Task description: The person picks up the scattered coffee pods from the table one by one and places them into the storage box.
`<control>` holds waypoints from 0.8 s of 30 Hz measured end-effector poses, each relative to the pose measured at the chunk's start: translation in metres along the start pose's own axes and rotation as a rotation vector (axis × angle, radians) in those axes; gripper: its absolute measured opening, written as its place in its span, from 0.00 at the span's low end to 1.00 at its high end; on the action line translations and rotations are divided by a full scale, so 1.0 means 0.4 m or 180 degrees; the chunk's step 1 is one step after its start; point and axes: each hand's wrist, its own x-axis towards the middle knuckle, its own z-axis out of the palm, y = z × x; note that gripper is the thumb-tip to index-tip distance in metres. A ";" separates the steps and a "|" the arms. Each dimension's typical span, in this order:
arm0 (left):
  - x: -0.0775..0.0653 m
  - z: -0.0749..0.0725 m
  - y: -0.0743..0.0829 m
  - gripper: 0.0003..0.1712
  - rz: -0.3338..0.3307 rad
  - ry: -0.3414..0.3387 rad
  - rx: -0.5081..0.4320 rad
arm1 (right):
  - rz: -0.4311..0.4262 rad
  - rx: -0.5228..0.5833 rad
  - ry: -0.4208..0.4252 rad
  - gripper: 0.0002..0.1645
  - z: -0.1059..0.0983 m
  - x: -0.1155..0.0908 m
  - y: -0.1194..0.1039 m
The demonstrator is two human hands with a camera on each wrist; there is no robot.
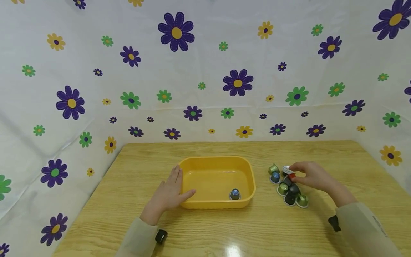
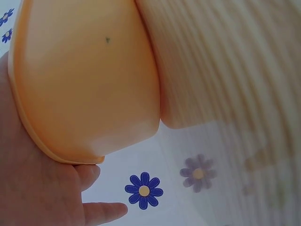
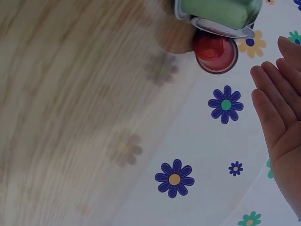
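My left hand [image 1: 168,192] rests along the left side of a yellow plastic tub [image 1: 218,204], fingers straight against its wall and thumb over the front left corner. In the left wrist view, the palm lies along the tub's rim [image 2: 21,108]. Inside the tub, a blue coffee capsule [image 1: 235,194] stands near the front right. My right hand [image 1: 313,176] reaches from the right to a cluster of capsules, fingertips right at a red coffee capsule [image 1: 292,176]. The right wrist view shows extended fingers [image 3: 270,101] with a gap between them and the red capsule [image 3: 215,52].
Around the red capsule stand several others: green ones [image 1: 302,201], a blue one [image 1: 275,177] and dark ones [image 1: 290,198]. A silver-lidded capsule [image 1: 288,169] leans at the back. The wooden table [image 1: 205,228] meets flower-patterned sheeting [image 1: 205,71] behind and at the sides.
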 end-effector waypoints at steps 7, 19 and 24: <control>-0.005 0.002 -0.005 0.54 -0.0013 0.0012 0.0007 | 0.0039 -0.0002 -0.0123 0.17 0.003 0.011 0.015; -0.010 0.005 -0.003 0.53 -0.0003 0.0014 -0.0040 | 0.0109 -0.0016 -0.0244 0.14 0.016 0.018 0.030; -0.007 -0.001 -0.003 0.53 -0.0004 0.0012 -0.0002 | 0.0116 -0.0014 -0.0249 0.15 0.019 0.020 0.027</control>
